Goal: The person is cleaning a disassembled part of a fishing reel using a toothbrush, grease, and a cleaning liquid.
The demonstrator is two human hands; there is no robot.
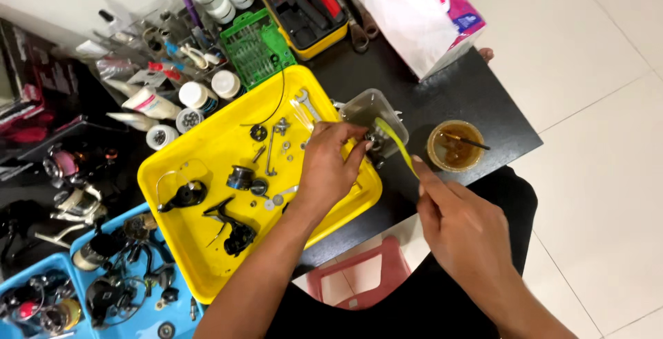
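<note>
Head view, left hand pinching small dark part, right hand gripping thin yellow-green brush, over clear plastic tub

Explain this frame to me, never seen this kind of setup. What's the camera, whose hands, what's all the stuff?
There is no machine here. One camera sits on a person's head and looks down at their own two bare hands over a black table.

The left hand pinches a small dark part, too small to identify, over the edge of a yellow tray. The right hand holds a thin yellow-green tool, its tip near that part and near a small clear plastic container.

In the tray lie taken-apart fishing reel pieces: a spool, gears, washers, screws and a small wrench. A blue tray at lower left holds more reels. On the right stands a round jar of brownish stuff with a brush in it. Behind are a tissue pack, a green bit set, a yellow tool case and small bottles.
</note>
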